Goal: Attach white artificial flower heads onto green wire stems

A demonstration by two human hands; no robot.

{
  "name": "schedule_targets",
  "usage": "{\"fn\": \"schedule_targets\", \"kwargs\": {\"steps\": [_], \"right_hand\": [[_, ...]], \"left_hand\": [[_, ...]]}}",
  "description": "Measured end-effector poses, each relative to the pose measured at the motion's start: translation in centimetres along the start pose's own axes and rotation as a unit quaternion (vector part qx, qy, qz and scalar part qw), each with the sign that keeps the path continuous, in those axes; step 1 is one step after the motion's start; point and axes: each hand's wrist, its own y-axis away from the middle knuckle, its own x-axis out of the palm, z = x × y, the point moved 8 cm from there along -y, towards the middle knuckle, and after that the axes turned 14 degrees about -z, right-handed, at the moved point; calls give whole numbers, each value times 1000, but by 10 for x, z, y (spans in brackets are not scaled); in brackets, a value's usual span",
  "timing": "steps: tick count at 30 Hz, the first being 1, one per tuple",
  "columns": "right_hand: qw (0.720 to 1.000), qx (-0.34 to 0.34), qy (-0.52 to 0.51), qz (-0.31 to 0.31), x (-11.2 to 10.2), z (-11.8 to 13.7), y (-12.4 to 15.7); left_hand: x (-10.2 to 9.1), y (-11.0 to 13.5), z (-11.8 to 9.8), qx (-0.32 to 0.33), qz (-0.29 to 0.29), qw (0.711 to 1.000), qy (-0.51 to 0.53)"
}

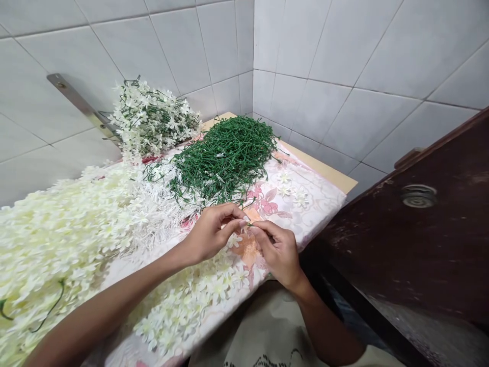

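My left hand (213,230) is closed in a pinch on a small white artificial flower (243,230), which its fingers partly cover. Close against it, my right hand (280,252) pinches a short green plastic stem (250,225) whose tip meets the flower. Whether the two pieces are joined cannot be made out. Behind my hands lies a tangled heap of green stems (229,155). Loose white-cream flower heads (198,293) spread below my left forearm, and a much bigger pile of them (69,229) covers the left side. Thin white stamens (156,204) lie between the piles.
A bunch of white flowers on green stems (153,120) stands at the back left. Several single blossoms (284,186) lie on the floral cloth (317,201). Tiled walls (214,51) close off the back, a metal strip (78,104) leans there, and a dark wooden door (416,255) is at right.
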Motion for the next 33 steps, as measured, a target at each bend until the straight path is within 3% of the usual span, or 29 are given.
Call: {"fn": "schedule_targets", "kwargs": {"steps": [5, 10, 22, 33], "right_hand": [[999, 28, -40, 1, 0, -4, 2], [999, 18, -43, 12, 0, 0, -1], [997, 23, -45, 54, 4, -3, -3], [997, 11, -54, 52, 5, 2, -3]], "left_hand": [[3, 3, 3, -9, 1, 1000, 25], [2, 9, 1, 24, -25, 999, 37], [9, 13, 2, 47, -3, 998, 29], [7, 18, 9, 36, -80, 993, 84]]}}
